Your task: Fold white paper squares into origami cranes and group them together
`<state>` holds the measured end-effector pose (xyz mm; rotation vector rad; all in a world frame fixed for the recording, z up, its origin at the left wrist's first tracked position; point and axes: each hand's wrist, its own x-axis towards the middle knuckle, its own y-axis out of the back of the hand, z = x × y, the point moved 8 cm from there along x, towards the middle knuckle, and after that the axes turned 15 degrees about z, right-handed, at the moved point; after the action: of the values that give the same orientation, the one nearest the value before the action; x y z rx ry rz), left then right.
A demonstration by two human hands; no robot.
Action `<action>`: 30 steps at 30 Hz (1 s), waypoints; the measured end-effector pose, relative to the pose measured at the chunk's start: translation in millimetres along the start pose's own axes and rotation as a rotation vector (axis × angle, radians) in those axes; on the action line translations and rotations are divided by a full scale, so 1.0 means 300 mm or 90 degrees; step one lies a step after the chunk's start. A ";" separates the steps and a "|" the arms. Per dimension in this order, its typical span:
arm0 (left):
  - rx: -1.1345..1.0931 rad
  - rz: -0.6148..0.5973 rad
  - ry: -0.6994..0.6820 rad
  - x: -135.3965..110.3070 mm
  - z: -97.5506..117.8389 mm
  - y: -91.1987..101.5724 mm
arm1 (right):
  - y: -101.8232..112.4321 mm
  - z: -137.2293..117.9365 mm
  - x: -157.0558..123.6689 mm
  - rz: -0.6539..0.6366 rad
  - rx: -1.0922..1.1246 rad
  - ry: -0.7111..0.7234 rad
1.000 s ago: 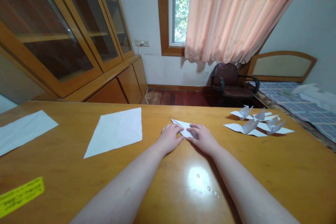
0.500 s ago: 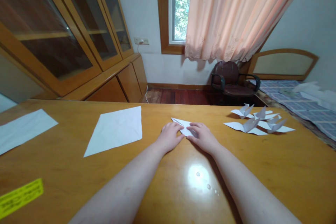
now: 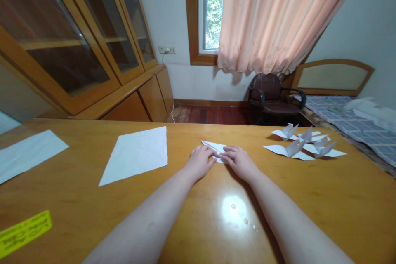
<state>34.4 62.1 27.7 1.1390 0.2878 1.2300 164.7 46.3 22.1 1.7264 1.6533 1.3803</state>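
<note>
A small piece of folded white paper (image 3: 217,146) lies on the wooden desk between my two hands, its pointed corner toward the upper left. My left hand (image 3: 199,162) grips its left side, thumb and fingertips pressed onto the folds. From the other side my right hand (image 3: 242,162) holds the paper's right part, fingers bent over it. The fingertips of both hands nearly meet along a crease in the middle. My palms cover the paper's outer ends.
Several folded paper cranes (image 3: 293,147) stand at the desk's right. To the left lie a flat white sheet (image 3: 136,156) and another white sheet (image 3: 29,156). A yellow label (image 3: 24,233) is at the lower left. Beyond the desk (image 3: 192,231) stands a brown armchair (image 3: 269,90).
The fingers of my right hand have shifted slightly on the paper, and more of its lower folded edge shows between my hands. My left hand has hardly moved.
</note>
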 end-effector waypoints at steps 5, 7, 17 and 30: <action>-0.008 0.018 0.011 0.006 -0.009 0.002 | 0.006 -0.011 0.003 0.025 0.015 0.023; -0.020 0.027 -0.003 0.008 -0.003 0.005 | 0.007 -0.017 0.003 0.026 0.022 0.030; -0.028 0.051 -0.022 0.010 0.016 0.020 | 0.015 -0.033 0.000 0.024 0.055 0.026; 0.010 0.002 -0.005 0.006 0.014 0.009 | 0.013 -0.047 0.001 0.000 0.091 0.020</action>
<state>36.4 61.3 32.6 1.1579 0.2893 1.2280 155.0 40.8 31.7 1.7913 1.8088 1.3249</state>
